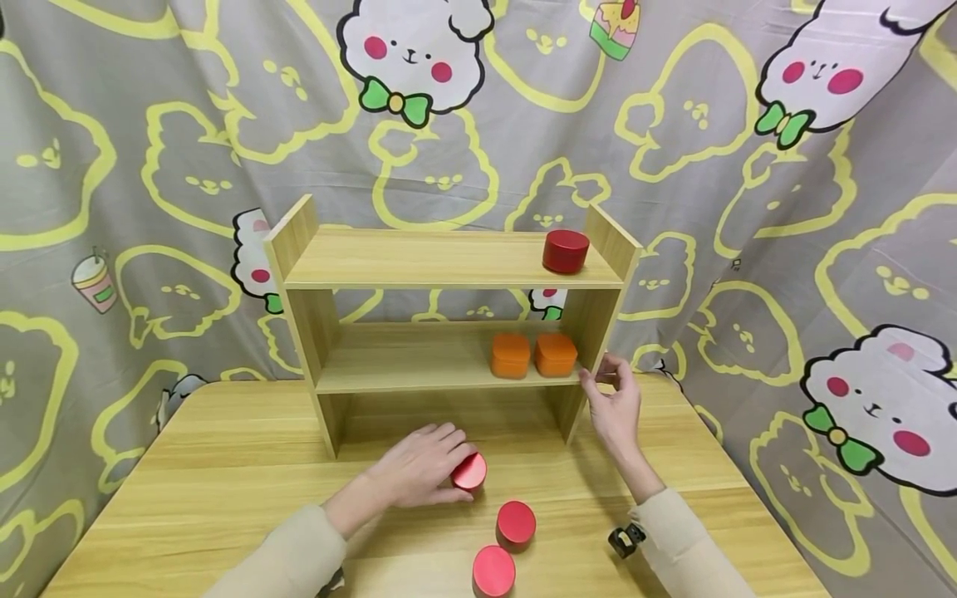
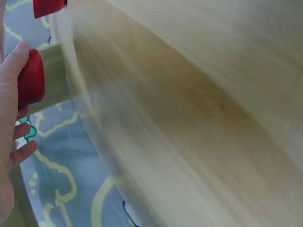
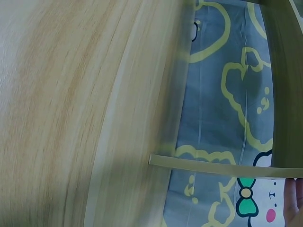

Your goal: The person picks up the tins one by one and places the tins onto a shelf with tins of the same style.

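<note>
My left hand (image 1: 422, 465) holds a red round tin (image 1: 469, 472) between thumb and fingers, low in front of the shelf's bottom opening. In the left wrist view the thumb lies along that red tin (image 2: 31, 79). Whether it touches the table cannot be told. My right hand (image 1: 616, 403) grips the right side panel of the wooden shelf (image 1: 441, 286) near the middle board, thumb at the front edge. In the right wrist view only part of the right hand (image 3: 294, 201) shows, beside the panel. Two more red tins (image 1: 516, 524) stand on the table nearby.
Two orange rounded-square tins (image 1: 511, 355) sit at the right of the middle board. A dark red tin (image 1: 565, 252) stands at the top board's right end. A patterned curtain (image 1: 538, 108) hangs behind the wooden table (image 1: 209, 457). A small black object (image 1: 626, 540) is by the right sleeve.
</note>
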The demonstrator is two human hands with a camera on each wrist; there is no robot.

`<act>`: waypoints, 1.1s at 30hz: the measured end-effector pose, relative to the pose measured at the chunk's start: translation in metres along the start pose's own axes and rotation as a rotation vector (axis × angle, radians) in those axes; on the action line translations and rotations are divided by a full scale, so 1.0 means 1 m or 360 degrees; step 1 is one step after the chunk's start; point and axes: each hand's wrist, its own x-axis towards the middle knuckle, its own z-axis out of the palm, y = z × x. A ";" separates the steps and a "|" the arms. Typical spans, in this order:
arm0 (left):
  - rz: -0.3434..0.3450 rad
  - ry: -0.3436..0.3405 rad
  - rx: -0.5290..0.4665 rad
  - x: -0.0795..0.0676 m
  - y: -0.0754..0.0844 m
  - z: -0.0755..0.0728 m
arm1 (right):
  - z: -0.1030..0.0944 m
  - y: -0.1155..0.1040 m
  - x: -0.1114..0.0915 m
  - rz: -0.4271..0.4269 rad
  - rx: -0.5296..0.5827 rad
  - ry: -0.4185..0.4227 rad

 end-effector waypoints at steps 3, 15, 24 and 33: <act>0.0044 0.0037 0.0030 0.003 0.001 -0.005 | 0.000 -0.001 0.000 -0.0007 0.0007 -0.0001; 0.0161 0.0108 0.0149 0.019 0.002 -0.036 | 0.000 -0.001 -0.001 0.0000 0.0024 0.0026; 0.0301 0.0152 0.0261 0.035 -0.001 -0.068 | -0.002 -0.001 0.001 -0.0014 -0.0009 0.0025; 0.0361 0.0150 0.0304 0.046 -0.005 -0.094 | -0.001 0.000 0.001 -0.0009 -0.0012 0.0019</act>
